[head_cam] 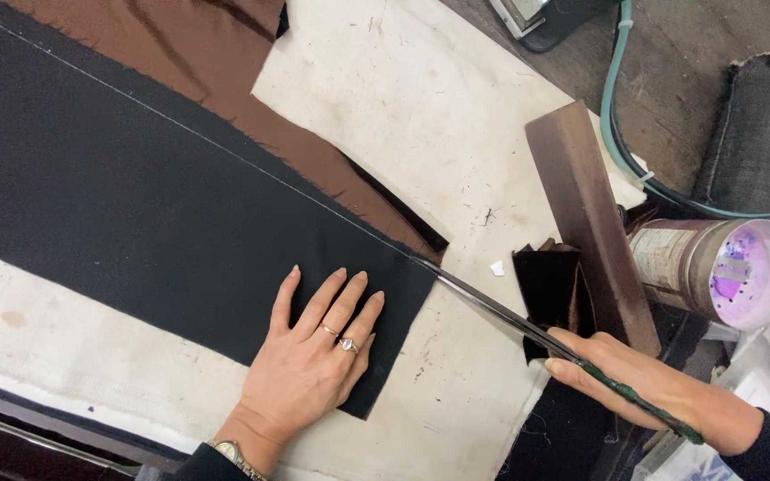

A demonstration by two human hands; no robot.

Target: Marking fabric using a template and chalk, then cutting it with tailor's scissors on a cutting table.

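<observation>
A long strip of black fabric point(135, 196) lies across the cream-covered table point(421, 107), with a thin chalk line running along its upper edge. My left hand point(309, 361) rests flat on the strip's near right corner, fingers spread, with rings and a wristwatch on it. My right hand point(648, 383) grips the green-wrapped handles of long scissors point(492, 307). The blades reach the fabric's right corner at the chalk line.
Brown fabric point(198, 44) lies under the black strip at the back. A brown wooden slat point(585, 214) and dark fabric scraps point(550, 285) sit by my right hand. A metal can with a purple-stained lid point(724, 272), a green hose point(617, 125) and a grey cushion point(764, 134) are at the right.
</observation>
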